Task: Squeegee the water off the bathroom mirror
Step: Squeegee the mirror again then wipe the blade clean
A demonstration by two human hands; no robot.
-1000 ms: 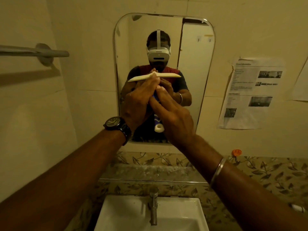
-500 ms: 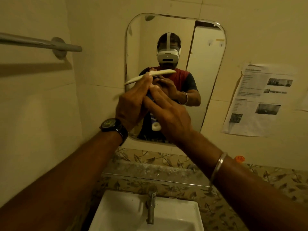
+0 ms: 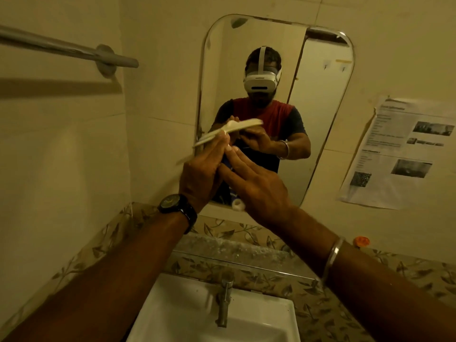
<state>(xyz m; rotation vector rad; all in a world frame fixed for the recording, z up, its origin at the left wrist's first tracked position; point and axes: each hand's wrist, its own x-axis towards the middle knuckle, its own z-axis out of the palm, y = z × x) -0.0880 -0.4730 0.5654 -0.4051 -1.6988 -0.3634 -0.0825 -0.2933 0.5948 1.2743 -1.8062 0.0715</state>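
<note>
At the left, the left hand (image 3: 202, 171) has its back to the camera, its fingers curled up round the neck of the squeegee (image 3: 234, 126) just under the pale blade; the blade lies tilted, low end to the left, at the left edge of the mirror (image 3: 320, 107), about halfway up the glass; to the right, the right hand (image 3: 256, 183) lays nearly straight fingers along the handle and steadies it without closing round it.

The step in hand looks like setting the blade for a stroke from the left edge. To do it well, square the blade so its whole rubber edge meets the glass, since a tilted blade would leave streaks; press evenly with both hands; draw it in one steady pull, and overlap the next pass a little; let the run-off fall toward the sink (image 3: 259, 314) below.

Much is unclear. The left tip of the blade is smeared by blur, so I cannot tell whether it touches the glass or overhangs onto the wall; the handle is mostly hidden between the two hands, with only a blue strip and a white end showing; the right thumb is out of sight; no water can be made out on the glass in this dim light, so how much is already wiped is anyone's guess.
</note>
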